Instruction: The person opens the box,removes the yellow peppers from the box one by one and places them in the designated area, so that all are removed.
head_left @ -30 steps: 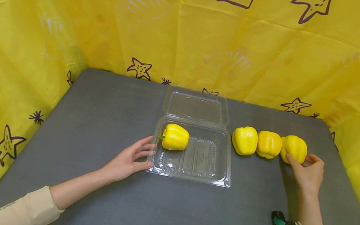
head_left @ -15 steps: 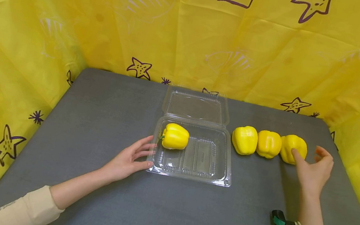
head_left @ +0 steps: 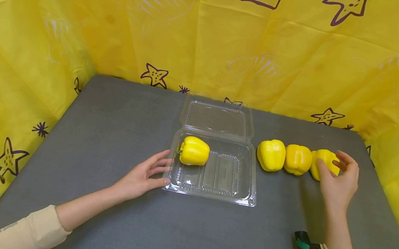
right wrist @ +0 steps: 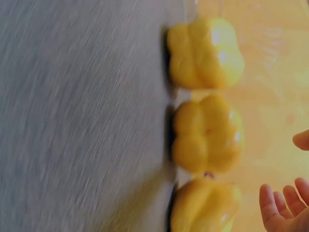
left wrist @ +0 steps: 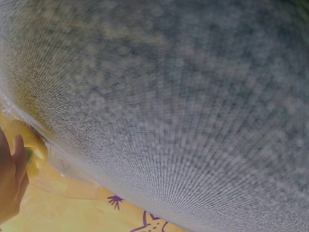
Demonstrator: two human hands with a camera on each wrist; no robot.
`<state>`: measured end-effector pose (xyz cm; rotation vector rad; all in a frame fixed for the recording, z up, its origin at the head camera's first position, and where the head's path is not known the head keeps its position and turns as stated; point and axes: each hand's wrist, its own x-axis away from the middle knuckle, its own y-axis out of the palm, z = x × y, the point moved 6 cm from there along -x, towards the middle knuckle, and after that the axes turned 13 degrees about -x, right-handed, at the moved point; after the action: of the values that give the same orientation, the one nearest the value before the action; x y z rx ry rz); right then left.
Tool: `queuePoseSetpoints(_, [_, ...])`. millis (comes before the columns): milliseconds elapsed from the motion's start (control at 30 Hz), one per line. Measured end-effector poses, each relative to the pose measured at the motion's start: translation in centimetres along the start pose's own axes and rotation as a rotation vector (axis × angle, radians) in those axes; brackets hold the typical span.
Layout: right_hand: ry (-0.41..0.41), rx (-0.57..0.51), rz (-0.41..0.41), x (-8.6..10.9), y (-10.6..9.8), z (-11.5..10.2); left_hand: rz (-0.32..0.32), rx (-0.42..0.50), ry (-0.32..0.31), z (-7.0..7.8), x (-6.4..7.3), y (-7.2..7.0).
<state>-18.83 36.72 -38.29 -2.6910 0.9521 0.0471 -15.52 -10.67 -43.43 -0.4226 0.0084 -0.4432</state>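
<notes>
My left hand (head_left: 140, 176) rests at the left edge of a clear plastic clamshell container (head_left: 249, 182), fingers extended and thumb at the rim. Inside the container's left part lies a yellow bell pepper (head_left: 194, 151), its green stem toward that hand. To the right stand three more yellow bell peppers in a row: the left one (head_left: 271, 155), the middle one (head_left: 298, 160) and the right one (head_left: 318, 165). My right hand (head_left: 341, 183) hovers at the right pepper, partly covering it in the head view; the right wrist view shows thumb and fingers spread with nothing between them.
The container's clear lid (head_left: 218, 119) is folded back flat behind its base. A grey cloth covers the table (head_left: 122, 129). Yellow patterned curtains (head_left: 213, 47) hang behind and at both sides. A black and green strap device (head_left: 306, 243) sits at my right wrist.
My right hand has come off the right pepper, moved a little right, then back left over it with fingers apart. The left hand, container and peppers have stayed in place.
</notes>
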Motion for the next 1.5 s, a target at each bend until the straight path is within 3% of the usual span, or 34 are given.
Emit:
queuePoseSetpoints(167, [0.037,-0.068,-0.074,0.9,1.6,-1.0,-0.003,0.004,-0.008,-0.1,0.0,0.0])
queuePoseSetpoints(800, [-0.011,-0.213,-0.431,4.0,7.5,-4.0,-0.001,0.013,-0.006,-0.2,-0.1,0.0])
queuePoseSetpoints(1033, [-0.017,-0.191,-0.559,5.5,9.3,-4.9,0.000,0.007,-0.012,-0.2,-0.1,0.0])
queuePoseSetpoints(1333, [-0.041,-0.283,-0.708,7.1,11.8,-5.6,-0.001,0.003,-0.019,-0.1,0.0,0.0])
queuePoseSetpoints(1500, [-0.051,-0.276,-0.766,7.8,12.9,-5.7,0.000,-0.002,-0.020,-0.1,0.0,0.0])
